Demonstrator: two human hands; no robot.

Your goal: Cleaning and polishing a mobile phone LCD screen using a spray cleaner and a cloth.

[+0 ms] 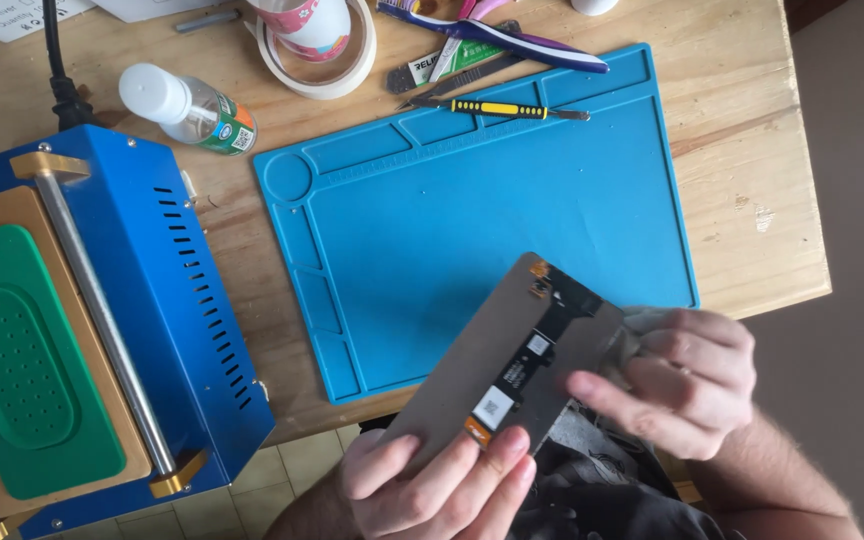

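Observation:
My left hand (432,485) grips the lower end of a grey phone display panel (482,350), back side up, with a black flex cable and small orange tabs along it. The panel is tilted over the near edge of the blue work mat (472,210). My right hand (687,375) is at the panel's right edge, closed on a crumpled grey cloth (632,335), with the index finger pointing onto the panel.
A blue heating machine (102,320) with a green pad fills the left. A small clear bottle (187,108), tape rolls (317,45), a yellow-black screwdriver (497,108) and a purple toothbrush (507,38) lie along the wooden table's far side. The table edge runs on the right.

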